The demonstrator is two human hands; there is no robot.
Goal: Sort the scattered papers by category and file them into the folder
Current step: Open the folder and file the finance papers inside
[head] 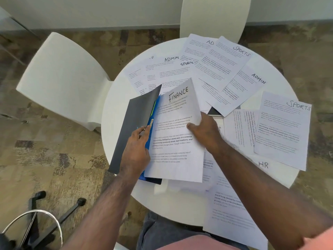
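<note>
A dark grey folder (134, 127) with blue dividers lies open at the left edge of the round white table (115, 134). My left hand (137, 150) grips its divider edge, holding the cover apart. My right hand (207, 132) pinches the right edge of a sheet headed FINANCE (177, 134), which lies against the folder's opening. Scattered sheets cover the table: ADMIN (171, 59), SPORTS (241, 51), a second ADMIN (258, 78), another SPORTS (298, 105) and HR (263, 165).
Two white chairs stand around the table, one at the left (61, 78) and one behind it (214, 15). A stool base with a metal ring (36, 219) sits on the patterned carpet at lower left. A dark tablet-like object (214, 111) peeks from under the papers.
</note>
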